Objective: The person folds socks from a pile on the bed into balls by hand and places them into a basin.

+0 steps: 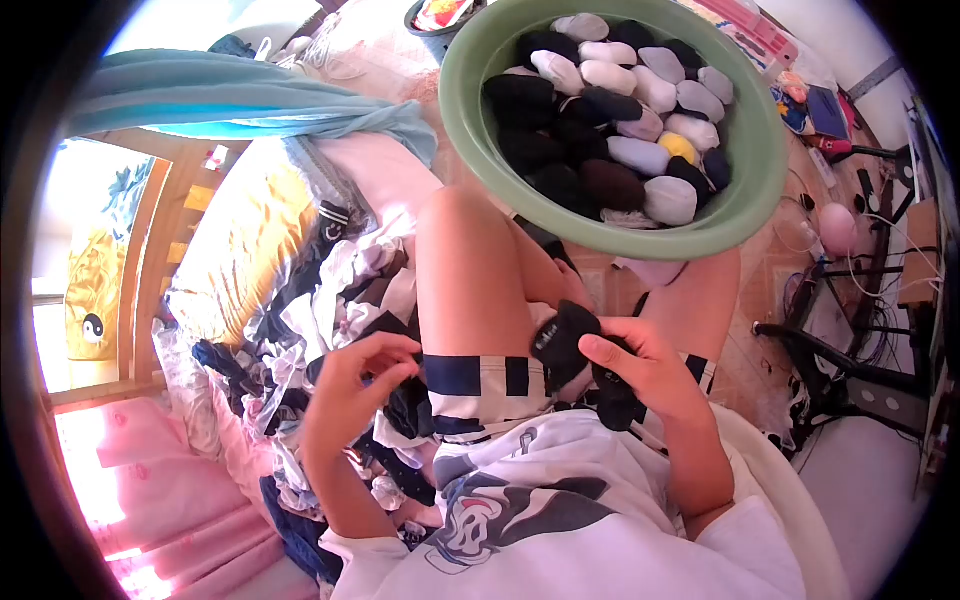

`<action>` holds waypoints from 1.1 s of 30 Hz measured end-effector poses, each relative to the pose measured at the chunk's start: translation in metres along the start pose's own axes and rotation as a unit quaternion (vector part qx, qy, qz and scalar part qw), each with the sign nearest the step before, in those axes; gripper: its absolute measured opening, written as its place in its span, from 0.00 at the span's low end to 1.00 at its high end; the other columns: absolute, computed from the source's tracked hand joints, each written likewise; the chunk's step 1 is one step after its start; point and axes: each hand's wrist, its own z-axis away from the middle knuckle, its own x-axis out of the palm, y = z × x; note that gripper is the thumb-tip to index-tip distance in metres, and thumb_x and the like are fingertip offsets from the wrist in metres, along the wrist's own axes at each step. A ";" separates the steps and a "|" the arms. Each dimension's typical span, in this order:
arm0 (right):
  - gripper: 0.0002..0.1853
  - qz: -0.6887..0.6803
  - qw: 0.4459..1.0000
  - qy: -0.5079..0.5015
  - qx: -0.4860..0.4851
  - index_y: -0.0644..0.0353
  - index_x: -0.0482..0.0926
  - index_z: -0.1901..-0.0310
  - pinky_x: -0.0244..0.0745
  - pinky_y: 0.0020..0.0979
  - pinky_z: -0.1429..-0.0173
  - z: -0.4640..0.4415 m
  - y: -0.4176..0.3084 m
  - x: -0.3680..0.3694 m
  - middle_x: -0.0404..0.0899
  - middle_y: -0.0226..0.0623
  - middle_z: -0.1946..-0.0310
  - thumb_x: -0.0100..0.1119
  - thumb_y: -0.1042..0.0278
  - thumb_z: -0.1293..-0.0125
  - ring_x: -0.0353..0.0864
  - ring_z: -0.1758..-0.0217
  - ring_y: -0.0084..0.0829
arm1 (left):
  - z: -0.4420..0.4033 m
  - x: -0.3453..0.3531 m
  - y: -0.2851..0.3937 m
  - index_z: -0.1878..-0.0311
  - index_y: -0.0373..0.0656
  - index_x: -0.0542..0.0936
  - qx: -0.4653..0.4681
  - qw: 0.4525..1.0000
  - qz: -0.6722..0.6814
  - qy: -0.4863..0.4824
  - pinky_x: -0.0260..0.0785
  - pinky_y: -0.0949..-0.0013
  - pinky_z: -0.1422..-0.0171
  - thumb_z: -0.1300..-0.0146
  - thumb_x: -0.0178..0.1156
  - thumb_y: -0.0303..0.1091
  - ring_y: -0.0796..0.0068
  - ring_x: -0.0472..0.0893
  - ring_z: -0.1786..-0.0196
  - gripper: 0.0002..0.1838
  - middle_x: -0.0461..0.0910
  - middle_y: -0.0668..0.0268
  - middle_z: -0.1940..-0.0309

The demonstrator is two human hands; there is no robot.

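Observation:
My right hand (645,365) holds black socks (570,340) over my lap, its thumb pressed on the dark cloth. To the left, my left hand (375,370) hovers beside my thigh with its fingers curled and apart, and nothing shows between them. A heap of loose socks and clothes (340,300) lies on the bed past that hand. Beyond my knees stands a large green basin (465,130) with many rolled socks in it, black, white, grey and one yellow (678,149).
A blue curtain (240,95) and a yellow pillow (250,240) are at the upper left. Pink fabric (170,480) hangs at the lower left. On the right are a black metal frame (850,370), cables and a pink round object (838,228). A small bucket (430,45) stands behind the basin.

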 end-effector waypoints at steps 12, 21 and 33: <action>0.12 0.524 0.805 -0.063 -0.271 0.60 0.79 0.55 0.75 0.38 0.67 -0.003 0.039 0.008 0.79 0.39 0.73 0.63 0.74 0.42 0.81 0.71 0.42 | -0.037 0.111 0.005 0.53 0.42 0.79 -0.077 0.910 0.405 -0.045 0.60 0.75 0.67 0.26 0.51 0.44 0.84 0.66 0.74 0.15 0.72 0.76 0.72; 0.23 0.004 0.997 0.051 -0.065 0.64 0.67 0.45 0.63 0.25 0.57 0.000 0.033 -0.011 0.66 0.29 0.67 0.51 0.60 0.39 0.65 0.64 0.24 | -0.023 0.080 0.029 0.58 0.34 0.80 0.046 0.936 0.331 0.114 0.57 0.81 0.70 0.29 0.53 0.24 0.86 0.67 0.75 0.07 0.72 0.73 0.77; 0.27 -0.105 0.977 0.001 -0.183 0.68 0.70 0.40 0.71 0.32 0.43 -0.002 0.016 -0.006 0.74 0.37 0.61 0.39 0.91 0.43 0.76 0.56 0.29 | -0.026 0.085 0.030 0.49 0.39 0.68 0.100 0.931 0.336 0.103 0.62 0.80 0.50 0.44 0.52 0.13 0.82 0.69 0.59 0.19 0.68 0.71 0.63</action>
